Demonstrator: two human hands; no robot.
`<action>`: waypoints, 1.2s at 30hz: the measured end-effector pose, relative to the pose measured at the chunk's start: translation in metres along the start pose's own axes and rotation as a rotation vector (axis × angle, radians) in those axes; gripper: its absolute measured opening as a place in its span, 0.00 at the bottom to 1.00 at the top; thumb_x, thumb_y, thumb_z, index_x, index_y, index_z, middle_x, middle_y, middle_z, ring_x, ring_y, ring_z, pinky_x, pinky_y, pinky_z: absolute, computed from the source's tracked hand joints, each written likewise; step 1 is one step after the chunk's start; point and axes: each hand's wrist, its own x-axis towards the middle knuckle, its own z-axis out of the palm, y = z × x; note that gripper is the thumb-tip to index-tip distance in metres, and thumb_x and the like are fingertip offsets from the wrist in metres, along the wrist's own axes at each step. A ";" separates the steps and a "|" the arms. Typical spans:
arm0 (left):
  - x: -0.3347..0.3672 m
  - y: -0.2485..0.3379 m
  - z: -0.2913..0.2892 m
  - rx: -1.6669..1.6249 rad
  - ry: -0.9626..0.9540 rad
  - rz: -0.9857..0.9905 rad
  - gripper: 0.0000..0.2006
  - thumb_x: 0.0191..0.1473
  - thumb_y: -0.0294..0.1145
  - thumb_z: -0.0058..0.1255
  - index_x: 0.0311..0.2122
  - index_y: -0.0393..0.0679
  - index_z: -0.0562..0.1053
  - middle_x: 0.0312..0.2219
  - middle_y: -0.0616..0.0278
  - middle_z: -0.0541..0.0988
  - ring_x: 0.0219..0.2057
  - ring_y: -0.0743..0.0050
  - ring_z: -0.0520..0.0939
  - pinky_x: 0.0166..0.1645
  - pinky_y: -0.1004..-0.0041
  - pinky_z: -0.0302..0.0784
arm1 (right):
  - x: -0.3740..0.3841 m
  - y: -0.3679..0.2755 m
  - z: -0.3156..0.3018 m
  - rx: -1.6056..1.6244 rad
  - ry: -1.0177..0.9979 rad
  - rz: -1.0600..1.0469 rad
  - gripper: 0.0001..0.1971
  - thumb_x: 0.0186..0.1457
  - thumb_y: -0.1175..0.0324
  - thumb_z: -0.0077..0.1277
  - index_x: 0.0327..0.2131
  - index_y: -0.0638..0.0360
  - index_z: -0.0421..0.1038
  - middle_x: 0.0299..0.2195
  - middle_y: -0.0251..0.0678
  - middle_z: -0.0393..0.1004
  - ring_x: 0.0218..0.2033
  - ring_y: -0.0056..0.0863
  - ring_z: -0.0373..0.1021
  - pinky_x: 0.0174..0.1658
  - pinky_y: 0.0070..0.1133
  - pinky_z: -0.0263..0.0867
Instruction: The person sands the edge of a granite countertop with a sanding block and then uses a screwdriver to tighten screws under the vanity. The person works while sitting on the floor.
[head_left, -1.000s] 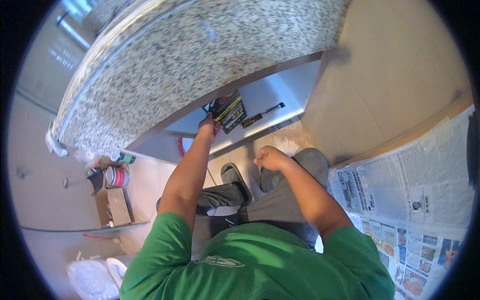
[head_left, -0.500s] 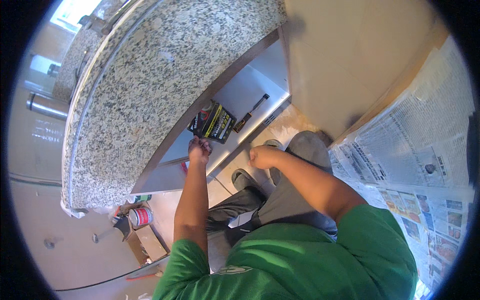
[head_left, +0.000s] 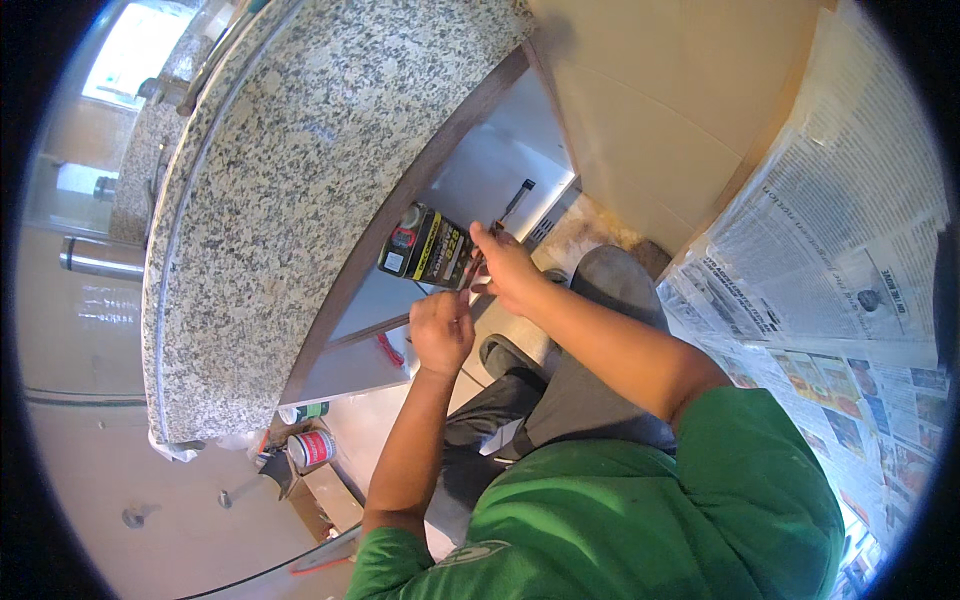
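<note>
Hands (head_left: 442, 330), two; one carton (head_left: 428, 247).

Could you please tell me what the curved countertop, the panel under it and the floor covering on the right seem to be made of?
The countertop looks like polished granite: speckled grey, cream and black grain with a smooth rounded edge. The panel beneath it seems to be brushed sheet metal, possibly stainless steel, judging by its flat grey sheen. The floor covering is newspaper: thin printed sheets, overlapping.

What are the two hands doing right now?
Left hand: closed in a fist; what it grips cannot be told.
Right hand: fingers closed on the black-and-yellow package.
</note>
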 end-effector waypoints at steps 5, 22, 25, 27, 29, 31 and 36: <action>0.042 0.022 -0.013 0.105 -0.103 0.254 0.06 0.51 0.30 0.58 0.31 0.45 0.72 0.28 0.61 0.77 0.31 0.58 0.77 0.37 0.59 0.67 | 0.021 -0.021 0.014 0.318 0.096 -0.051 0.14 0.68 0.54 0.47 0.47 0.52 0.63 0.31 0.33 0.71 0.24 0.29 0.71 0.23 0.29 0.70; 0.200 -0.078 -0.375 0.885 0.300 0.442 0.16 0.65 0.32 0.49 0.56 0.40 0.74 0.57 0.55 0.76 0.61 0.51 0.72 0.66 0.57 0.60 | 0.129 -0.147 -0.003 0.585 0.138 -0.440 0.03 0.61 0.74 0.48 0.38 0.56 0.70 0.25 0.32 0.68 0.25 0.29 0.67 0.27 0.30 0.68; 0.199 -0.087 -0.367 0.896 0.253 0.360 0.18 0.68 0.36 0.45 0.58 0.40 0.72 0.59 0.54 0.73 0.62 0.53 0.69 0.67 0.57 0.59 | 0.137 -0.147 -0.001 0.578 0.135 -0.455 0.04 0.62 0.76 0.45 0.37 0.57 0.70 0.28 0.34 0.70 0.27 0.30 0.68 0.30 0.32 0.69; 0.196 -0.093 -0.356 0.849 0.278 0.299 0.19 0.69 0.38 0.42 0.59 0.39 0.71 0.60 0.54 0.72 0.64 0.54 0.68 0.67 0.58 0.58 | 0.139 -0.146 -0.004 0.561 0.150 -0.461 0.04 0.62 0.75 0.45 0.36 0.57 0.70 0.28 0.35 0.70 0.28 0.30 0.68 0.31 0.32 0.69; 0.194 -0.095 -0.346 0.752 0.345 0.221 0.21 0.70 0.40 0.39 0.60 0.39 0.70 0.60 0.53 0.71 0.65 0.54 0.66 0.68 0.57 0.57 | 0.144 -0.146 -0.006 0.581 0.157 -0.476 0.04 0.60 0.77 0.46 0.37 0.57 0.70 0.28 0.35 0.71 0.26 0.29 0.68 0.28 0.30 0.68; 0.198 -0.096 -0.345 0.735 0.311 0.215 0.22 0.71 0.42 0.37 0.60 0.38 0.70 0.61 0.52 0.71 0.65 0.55 0.66 0.69 0.58 0.56 | 0.148 -0.144 -0.012 0.571 0.141 -0.489 0.04 0.60 0.76 0.47 0.38 0.57 0.70 0.27 0.35 0.72 0.25 0.28 0.69 0.27 0.29 0.67; 0.196 -0.106 -0.348 0.637 0.237 0.170 0.25 0.71 0.45 0.34 0.61 0.37 0.69 0.62 0.50 0.70 0.66 0.55 0.65 0.70 0.60 0.55 | 0.143 -0.144 -0.016 0.639 0.043 -0.444 0.14 0.66 0.56 0.46 0.35 0.57 0.69 0.24 0.37 0.68 0.25 0.35 0.68 0.29 0.33 0.66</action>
